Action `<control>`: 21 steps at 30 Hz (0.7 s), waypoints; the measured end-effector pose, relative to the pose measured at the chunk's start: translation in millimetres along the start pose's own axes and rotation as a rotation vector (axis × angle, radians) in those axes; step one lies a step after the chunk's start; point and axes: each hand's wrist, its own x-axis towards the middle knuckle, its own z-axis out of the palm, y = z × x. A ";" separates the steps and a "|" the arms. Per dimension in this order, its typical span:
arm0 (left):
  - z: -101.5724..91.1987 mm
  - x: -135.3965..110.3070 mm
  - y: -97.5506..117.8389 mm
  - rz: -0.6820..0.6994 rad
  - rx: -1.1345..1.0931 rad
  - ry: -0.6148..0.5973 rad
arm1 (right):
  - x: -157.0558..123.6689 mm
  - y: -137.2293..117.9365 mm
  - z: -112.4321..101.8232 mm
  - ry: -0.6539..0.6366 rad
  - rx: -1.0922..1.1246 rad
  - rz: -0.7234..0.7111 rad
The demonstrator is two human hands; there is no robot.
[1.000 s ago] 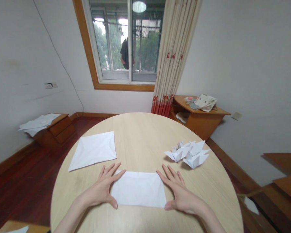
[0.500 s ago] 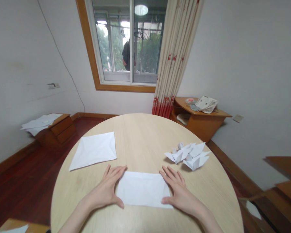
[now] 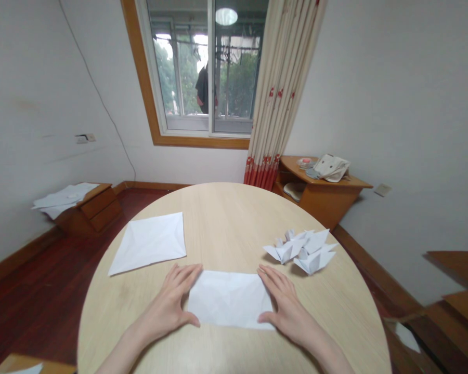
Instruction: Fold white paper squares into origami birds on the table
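A folded white rectangle of paper (image 3: 229,299) lies flat near the front of the round wooden table (image 3: 226,223). My left hand (image 3: 170,303) rests flat at the paper's left edge, fingers stretched forward and thumb on the front corner. My right hand (image 3: 284,303) lies flat at the paper's right edge in the same way, thumb touching the front right corner. Both hands are open and hold nothing.
A creased white sheet (image 3: 150,242) lies on the table's left. Several folded white paper shapes (image 3: 304,249) sit in a pile on the right. A low wooden cabinet (image 3: 86,208) with papers stands on the left, a corner shelf (image 3: 323,189) with a bag behind the table.
My hands have drawn closer together onto the paper's side edges, and the paper now looks narrower than a second ago. The view has shifted slightly.
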 end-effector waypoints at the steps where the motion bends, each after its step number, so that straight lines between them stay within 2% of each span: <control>1: 0.0 -0.5 0.5 0.000 -0.011 0.019 | -0.2 0.5 0.7 0.023 0.008 -0.012; 10: 3.9 -4.8 2.5 -0.021 -0.198 0.149 | -3.3 1.9 0.9 0.227 0.095 -0.147; 16: 8.7 -2.4 0.7 0.084 -0.160 0.335 | -1.7 -0.8 -2.3 0.446 0.142 -0.314; 21: 3.3 0.0 4.9 0.172 -0.148 0.453 | 2.3 -2.9 -7.6 0.603 0.129 -0.425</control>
